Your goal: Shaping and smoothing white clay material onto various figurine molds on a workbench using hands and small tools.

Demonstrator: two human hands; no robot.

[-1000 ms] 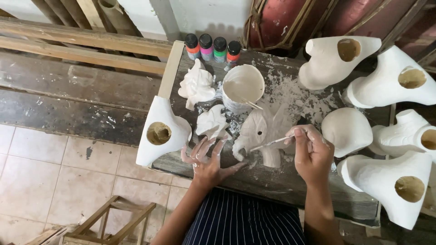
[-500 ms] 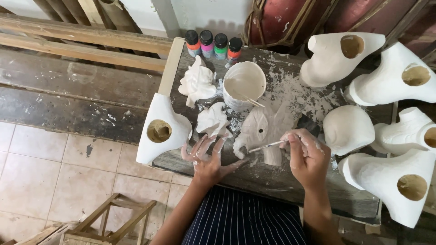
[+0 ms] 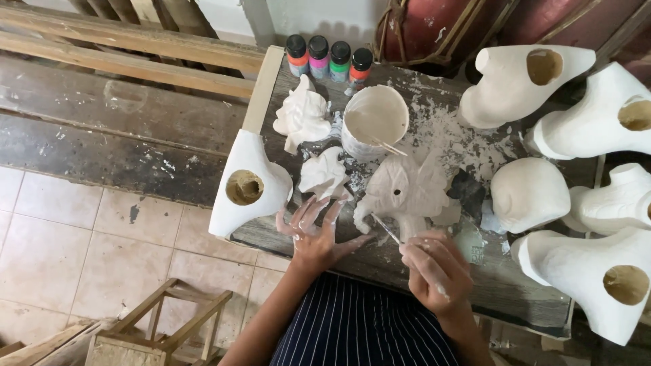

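A white plaster elephant figurine (image 3: 407, 190) stands in the middle of a paint-splattered wooden table (image 3: 380, 257). My right hand (image 3: 434, 271) grips a thin brush (image 3: 386, 230) whose tip points at the figurine's underside near its front legs. Flat on the table, fingers spread, my left hand (image 3: 315, 234) rests just left of the elephant, its fingertips close to a small white figurine (image 3: 325, 173). Behind these stands a white cup of white paint (image 3: 374, 122) with a stick in it.
Four small paint bottles (image 3: 329, 55) line the table's far edge, beside another white figurine (image 3: 302, 115). A hollow white plaster cast (image 3: 247, 184) lies at the left edge; several more (image 3: 583, 190) crowd the right side. A wooden stool (image 3: 156, 332) stands on the tiled floor.
My right hand has dropped lower and nearer to me, bringing the brush from the elephant's side down to its underside. My left hand stays flat on the table.
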